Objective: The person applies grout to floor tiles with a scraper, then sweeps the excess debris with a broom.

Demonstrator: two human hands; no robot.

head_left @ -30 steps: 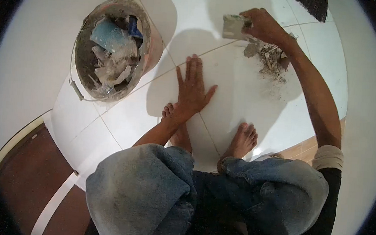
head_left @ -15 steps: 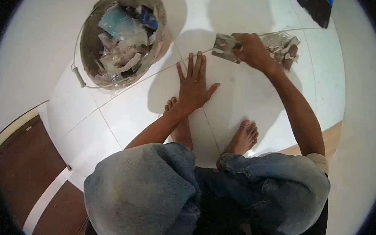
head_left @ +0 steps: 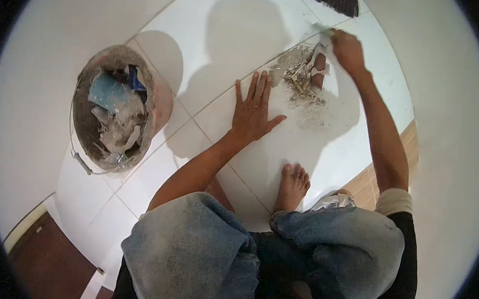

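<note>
My left hand [head_left: 252, 113] lies flat on the white tile floor with its fingers spread, holding nothing. Closed around a putty knife [head_left: 322, 33] is my right hand [head_left: 348, 51], at the far right of a debris pile. The putty knife's flat blade is blurred and points left. The pile of grey dust and chips [head_left: 303, 83] lies between my two hands. A reddish-brown chunk [head_left: 319, 72] sits at the pile's right side.
A dirty bucket [head_left: 163, 103] filled with plastic scraps and rubble stands to the left, its wire handle hanging down. Broom bristles [head_left: 336, 1] show at the top edge. White walls rise on both sides. A brown door panel [head_left: 46, 253] is at lower left.
My right hand has moved with the putty knife from the pile's left side to its far right, uncovering the debris. The view has shifted; my left hand stays flat on the floor.
</note>
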